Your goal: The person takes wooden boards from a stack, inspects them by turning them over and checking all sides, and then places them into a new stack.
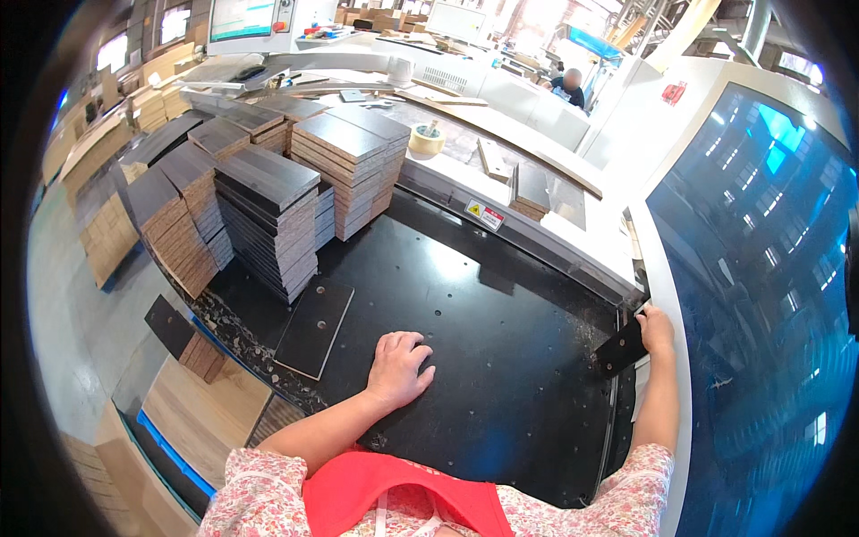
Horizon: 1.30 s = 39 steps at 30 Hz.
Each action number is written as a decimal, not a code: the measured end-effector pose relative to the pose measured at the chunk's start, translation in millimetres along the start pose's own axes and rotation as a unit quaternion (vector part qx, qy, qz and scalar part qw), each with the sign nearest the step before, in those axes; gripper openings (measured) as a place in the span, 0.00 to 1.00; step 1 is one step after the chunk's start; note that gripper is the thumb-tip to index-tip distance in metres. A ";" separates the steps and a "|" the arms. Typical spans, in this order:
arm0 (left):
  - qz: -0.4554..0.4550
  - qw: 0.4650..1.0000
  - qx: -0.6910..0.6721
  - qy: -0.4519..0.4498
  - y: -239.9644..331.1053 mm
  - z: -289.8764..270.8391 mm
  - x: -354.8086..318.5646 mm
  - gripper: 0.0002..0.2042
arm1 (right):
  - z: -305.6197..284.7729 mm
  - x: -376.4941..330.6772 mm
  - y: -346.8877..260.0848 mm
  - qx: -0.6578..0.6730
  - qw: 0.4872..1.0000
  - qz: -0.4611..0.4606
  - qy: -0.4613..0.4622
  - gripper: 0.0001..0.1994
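Far left: board stacks (268, 210) stand in rows on the black surface (501, 358), dark faces up. Just right of them one loose panel (313, 327) lies flat, well apart from both hands. Centre: left hand (400, 365) rests palm down on the surface, fingers (407, 343) spread apart and empty. Right: right hand (656, 329) sits at the surface's right edge beside the machine housing (662, 268), fingers clamped together on a small dark piece (620, 349), tilted, its lower corner near the surface. Blue window (761, 268) fills the far right.
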<state>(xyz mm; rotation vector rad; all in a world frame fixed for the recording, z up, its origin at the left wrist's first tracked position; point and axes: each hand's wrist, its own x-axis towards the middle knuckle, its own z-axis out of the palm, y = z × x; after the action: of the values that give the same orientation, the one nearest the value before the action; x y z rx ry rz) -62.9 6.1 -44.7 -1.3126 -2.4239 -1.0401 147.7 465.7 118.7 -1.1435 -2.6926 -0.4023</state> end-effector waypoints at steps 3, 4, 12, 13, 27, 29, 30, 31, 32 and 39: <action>0.010 1.000 0.003 0.008 0.4 0.4 0.5 0.13 | 2.6 2.3 5.4 0.030 0.997 0.041 0.058 0.14; 0.015 1.000 0.005 0.011 0.5 0.5 1.1 0.13 | 6.3 5.0 3.1 0.002 0.998 0.058 0.002 0.10; 0.003 1.000 -0.003 0.000 0.0 1.4 0.9 0.14 | 10.6 5.7 3.0 0.066 0.995 0.022 0.078 0.12; 0.004 1.000 -0.007 0.000 0.6 1.7 1.1 0.14 | 17.2 7.3 11.8 0.096 0.991 0.027 0.089 0.12; 0.004 1.000 0.002 0.001 0.0 1.4 1.0 0.14 | -9.7 -1.2 -49.2 0.019 1.000 -0.023 0.006 0.15; 0.004 1.000 0.001 0.001 0.2 1.5 1.1 0.14 | -10.1 2.8 -50.2 0.019 0.999 -0.033 0.021 0.14; 0.003 1.000 0.000 0.001 0.5 1.6 1.1 0.14 | -12.2 4.5 -50.4 0.022 0.999 -0.029 0.022 0.14; 0.003 1.000 -0.001 0.000 0.4 1.2 1.3 0.14 | -12.8 5.1 -50.8 0.026 0.999 -0.024 0.023 0.14; 0.004 1.000 0.000 0.000 0.5 1.2 1.4 0.13 | -12.0 5.5 -51.9 0.026 0.999 -0.030 0.025 0.14; 0.003 1.000 0.003 -0.001 1.4 0.6 1.7 0.13 | -10.1 7.9 -55.3 0.050 0.996 -0.050 0.050 0.13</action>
<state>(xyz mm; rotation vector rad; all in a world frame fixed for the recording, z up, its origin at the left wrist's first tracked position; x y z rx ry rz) -62.6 8.1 -43.6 -1.3196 -2.4201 -1.0296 102.8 431.1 120.8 -0.9397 -2.6562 -0.3270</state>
